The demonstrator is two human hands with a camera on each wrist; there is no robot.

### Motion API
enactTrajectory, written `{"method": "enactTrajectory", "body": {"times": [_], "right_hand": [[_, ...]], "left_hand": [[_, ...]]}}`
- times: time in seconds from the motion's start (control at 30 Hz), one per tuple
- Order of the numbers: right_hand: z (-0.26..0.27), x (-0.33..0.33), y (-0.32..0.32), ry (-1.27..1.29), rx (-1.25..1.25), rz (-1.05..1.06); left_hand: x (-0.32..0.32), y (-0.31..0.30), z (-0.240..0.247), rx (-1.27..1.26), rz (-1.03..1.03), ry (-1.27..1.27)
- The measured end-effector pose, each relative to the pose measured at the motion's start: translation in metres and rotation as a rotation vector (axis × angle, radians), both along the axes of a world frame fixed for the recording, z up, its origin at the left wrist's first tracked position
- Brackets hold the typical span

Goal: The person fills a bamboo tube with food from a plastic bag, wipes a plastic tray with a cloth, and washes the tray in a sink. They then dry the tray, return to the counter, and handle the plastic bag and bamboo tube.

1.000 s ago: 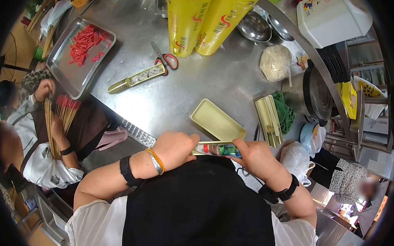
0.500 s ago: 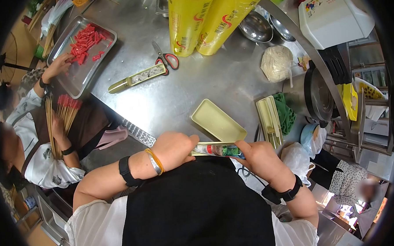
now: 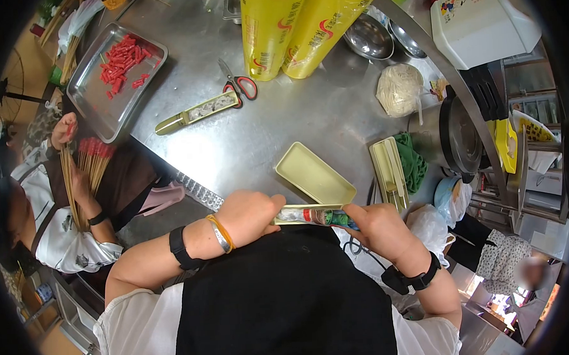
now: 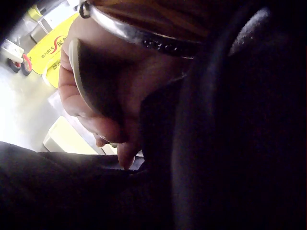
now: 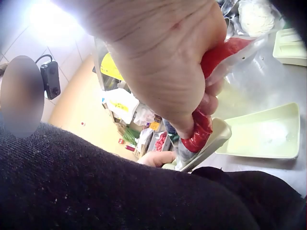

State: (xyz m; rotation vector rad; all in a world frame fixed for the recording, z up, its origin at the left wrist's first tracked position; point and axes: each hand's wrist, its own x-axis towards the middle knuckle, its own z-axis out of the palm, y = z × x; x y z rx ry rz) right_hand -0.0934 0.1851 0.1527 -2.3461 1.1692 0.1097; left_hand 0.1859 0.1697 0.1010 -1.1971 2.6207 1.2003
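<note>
In the head view my left hand (image 3: 248, 214) grips the left end of a narrow pale-green box (image 3: 311, 207), held close against the black apron. Its curled fingers and the box's rounded end (image 4: 76, 72) show in the left wrist view. Clear, red and green wrapped contents (image 3: 295, 215) lie in the box. At the other end is my right hand (image 3: 383, 233). The right wrist view has its fingers pinching a shiny red wrapped piece (image 5: 202, 134) at the box's mouth; a clear and red plastic packet (image 5: 225, 55) sticks out from the palm.
An empty green tray (image 3: 316, 173) lies just beyond the hands, a divided one (image 3: 388, 173) by a green cloth (image 3: 411, 162). Farther off are scissors (image 3: 233, 84), a filled narrow holder (image 3: 196, 113) and yellow rolls (image 3: 275, 32). Left, a person holds skewers beside a metal tray (image 3: 107, 122).
My right hand has moved slightly right, and the wrapped contents show farther right in the box. My left hand has barely moved. The seated person's hand reached into the metal tray and came back.
</note>
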Motion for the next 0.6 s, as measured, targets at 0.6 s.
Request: {"method": "enactTrajectory", "body": {"times": [0.6], "right_hand": [[0.0058,-0.008,-0.0026,-0.035,0.055,-0.009]], "left_hand": [[0.0061,0.0046,-0.0077,-0.044,0.021,0.014]]}}
